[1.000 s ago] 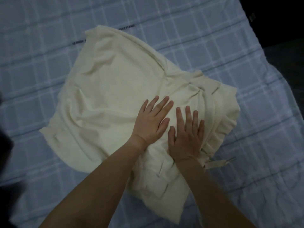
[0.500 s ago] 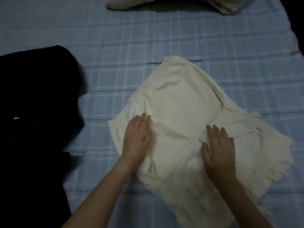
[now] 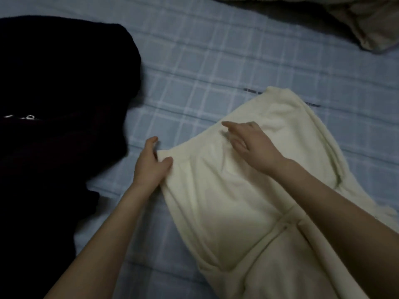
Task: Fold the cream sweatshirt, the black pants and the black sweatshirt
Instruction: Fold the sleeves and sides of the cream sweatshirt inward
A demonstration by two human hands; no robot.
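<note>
The cream sweatshirt (image 3: 248,190) lies partly folded on the right half of the bed, running from the middle down to the bottom right. My left hand (image 3: 151,165) pinches its left corner between thumb and fingers. Over the upper part of the cream sweatshirt hovers my right hand (image 3: 250,143), fingers loosely spread and holding nothing. A heap of black clothing (image 3: 60,117) fills the left side, with a small white mark on it. In the dark heap I cannot tell the black pants from the black sweatshirt.
The bed is covered by a light blue checked sheet (image 3: 194,72). A beige pillow or blanket (image 3: 371,24) lies at the top right corner.
My view has swung left, so the black heap fills more of the left. My left hand slid from the top of the cream sweatshirt to its left corner; my right hand lifted and moved up.
</note>
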